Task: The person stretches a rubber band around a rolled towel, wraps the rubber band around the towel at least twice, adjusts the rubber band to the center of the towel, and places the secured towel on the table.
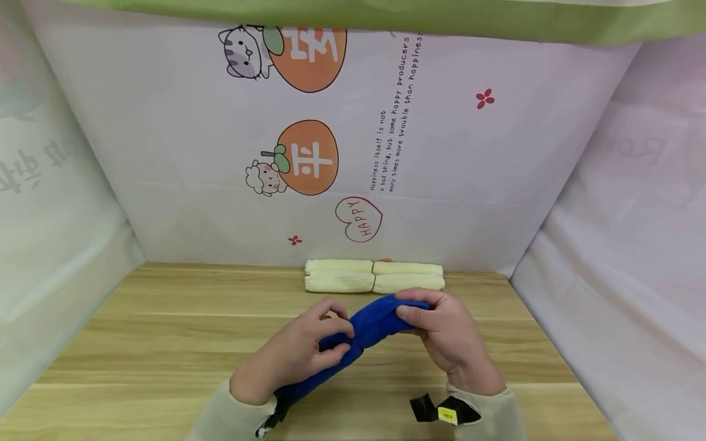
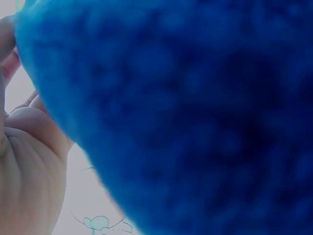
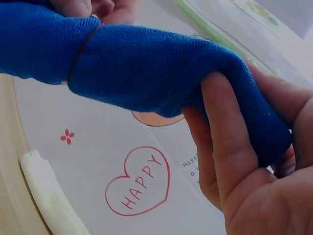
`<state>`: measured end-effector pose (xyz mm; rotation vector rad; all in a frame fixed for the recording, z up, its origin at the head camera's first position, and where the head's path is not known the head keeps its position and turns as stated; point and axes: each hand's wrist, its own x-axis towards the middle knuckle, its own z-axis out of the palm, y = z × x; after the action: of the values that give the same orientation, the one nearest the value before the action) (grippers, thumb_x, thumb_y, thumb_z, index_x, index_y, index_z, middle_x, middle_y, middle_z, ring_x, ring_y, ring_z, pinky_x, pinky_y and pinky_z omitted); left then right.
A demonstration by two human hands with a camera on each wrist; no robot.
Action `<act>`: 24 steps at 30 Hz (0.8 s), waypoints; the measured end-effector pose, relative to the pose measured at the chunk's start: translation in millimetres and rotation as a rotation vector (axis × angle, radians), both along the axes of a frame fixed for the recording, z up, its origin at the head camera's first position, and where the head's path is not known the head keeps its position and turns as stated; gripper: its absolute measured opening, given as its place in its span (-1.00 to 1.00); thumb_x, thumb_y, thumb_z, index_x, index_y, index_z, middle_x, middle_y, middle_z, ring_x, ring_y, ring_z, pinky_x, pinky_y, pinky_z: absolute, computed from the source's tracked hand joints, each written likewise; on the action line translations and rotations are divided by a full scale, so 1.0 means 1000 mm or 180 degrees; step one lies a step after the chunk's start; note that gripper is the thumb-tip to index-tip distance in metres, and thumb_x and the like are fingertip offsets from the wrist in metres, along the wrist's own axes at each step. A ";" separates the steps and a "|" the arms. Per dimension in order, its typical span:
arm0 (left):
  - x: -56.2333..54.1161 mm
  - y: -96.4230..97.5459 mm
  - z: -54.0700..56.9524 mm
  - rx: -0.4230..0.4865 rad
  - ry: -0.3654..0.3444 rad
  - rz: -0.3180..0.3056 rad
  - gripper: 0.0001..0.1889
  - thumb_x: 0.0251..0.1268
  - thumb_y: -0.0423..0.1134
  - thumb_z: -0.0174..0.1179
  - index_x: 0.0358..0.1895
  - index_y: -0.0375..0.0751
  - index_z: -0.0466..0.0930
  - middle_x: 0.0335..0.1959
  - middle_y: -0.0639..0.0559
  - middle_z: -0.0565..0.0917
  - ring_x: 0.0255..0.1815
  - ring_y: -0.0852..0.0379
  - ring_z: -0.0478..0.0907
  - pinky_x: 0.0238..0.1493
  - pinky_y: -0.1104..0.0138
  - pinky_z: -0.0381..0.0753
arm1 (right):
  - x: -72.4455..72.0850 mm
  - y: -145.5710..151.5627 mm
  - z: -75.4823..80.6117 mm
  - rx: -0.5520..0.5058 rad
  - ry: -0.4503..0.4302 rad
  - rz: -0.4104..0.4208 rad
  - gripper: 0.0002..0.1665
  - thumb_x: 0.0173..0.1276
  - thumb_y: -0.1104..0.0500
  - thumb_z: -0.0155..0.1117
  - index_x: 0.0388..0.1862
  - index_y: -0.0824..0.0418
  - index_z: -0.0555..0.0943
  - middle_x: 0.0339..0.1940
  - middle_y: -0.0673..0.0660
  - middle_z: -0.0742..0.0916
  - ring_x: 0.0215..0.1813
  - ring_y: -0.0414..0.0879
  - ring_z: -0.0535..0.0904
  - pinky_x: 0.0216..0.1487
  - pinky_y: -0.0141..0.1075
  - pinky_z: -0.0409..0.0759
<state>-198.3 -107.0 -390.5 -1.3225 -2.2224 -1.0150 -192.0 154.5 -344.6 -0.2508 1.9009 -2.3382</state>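
Observation:
A rolled blue towel point(image 1: 380, 320) is held up slantwise over the table, its right end higher in the head view. A thin dark band cinches it at the middle, plain in the right wrist view on the blue towel point(image 3: 146, 68). My right hand point(image 1: 455, 337) grips the right end, thumb on top and fingers beneath. Close to the band, my left hand point(image 1: 300, 346) has its curled fingers and thumb on the towel. The blurred blue towel point(image 2: 186, 117) fills most of the left wrist view and hides part of that hand.
Pale yellow rolled towels point(image 1: 339, 282), also banded at the middle, lie at the back of the wooden table point(image 1: 165, 343). A white printed cloth point(image 1: 441, 153) hangs behind, with more cloth along both sides. A black strap point(image 1: 460, 410) is on the right wrist.

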 end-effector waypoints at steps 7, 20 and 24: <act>0.003 0.002 0.000 -0.0074 -0.0276 -0.0183 -0.81 0.19 -0.46 0.29 -0.37 -0.05 0.54 0.06 -0.04 0.36 -0.23 0.25 0.52 -0.24 0.47 0.51 | -0.001 -0.004 -0.003 -0.0256 -0.0067 -0.0030 -0.86 0.31 0.46 0.31 -0.22 0.31 0.73 -0.13 0.26 0.64 -0.27 0.00 0.70 -0.18 -0.19 0.69; 0.005 0.003 0.004 -0.0443 -0.0399 0.0501 -0.71 0.38 -0.11 0.29 0.06 -0.02 0.47 0.11 0.09 0.39 0.00 0.14 0.47 0.00 0.19 0.57 | -0.007 -0.006 -0.008 -0.0286 -0.0054 -0.0427 -0.87 0.38 0.42 0.27 -0.30 0.25 0.69 -0.11 0.25 0.58 -0.24 -0.03 0.64 -0.15 -0.20 0.67; 0.005 0.005 0.003 -0.0401 -0.0305 0.0623 -0.66 0.33 -0.20 0.32 0.08 -0.07 0.44 0.05 0.08 0.47 -0.03 0.14 0.49 0.00 0.17 0.58 | -0.006 -0.009 -0.007 -0.0063 -0.0082 -0.0377 -0.93 0.44 0.32 0.26 -0.20 0.35 0.63 0.00 0.29 0.52 -0.14 0.04 0.60 -0.11 -0.15 0.66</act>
<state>-193.2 -101.9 -387.5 -1.0986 -2.4670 -0.8971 -198.4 145.9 -351.3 -0.1123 1.9320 -2.4230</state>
